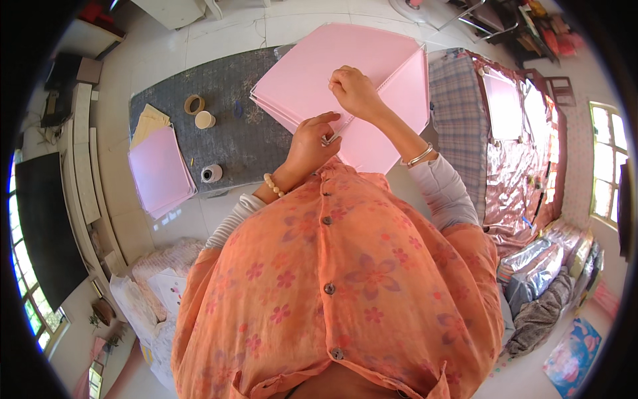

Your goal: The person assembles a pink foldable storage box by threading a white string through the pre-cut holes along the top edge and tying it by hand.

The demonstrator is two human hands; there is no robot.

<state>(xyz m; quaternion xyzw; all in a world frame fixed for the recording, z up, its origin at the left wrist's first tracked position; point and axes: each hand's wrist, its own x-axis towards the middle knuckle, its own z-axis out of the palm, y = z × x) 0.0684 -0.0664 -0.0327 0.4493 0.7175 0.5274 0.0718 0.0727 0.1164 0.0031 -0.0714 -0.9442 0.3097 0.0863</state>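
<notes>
Large pink sheets (319, 73) lie stacked at the far middle of the table, some with thin white edging. A narrow seam runs diagonally across them, with another pink panel (395, 126) on its right side. My left hand (311, 145) rests at the near end of this seam, fingers bent and closed around the edge of the pink panel. Something small and silvery shows by its fingers. Just above the seam, my right hand (355, 92) is closed in a pinch; whatever is between its fingertips is too small or hidden to make out.
On the dark patterned table (219, 86) are a tape roll (194, 104), a cream cylinder (205, 120) and a white spool (211, 173). Smaller pink sheets (159, 169) overhang its left edge beside tan paper (151, 123). Checked cloth (458, 106) lies at right, wrapped bundles (531, 266) nearer.
</notes>
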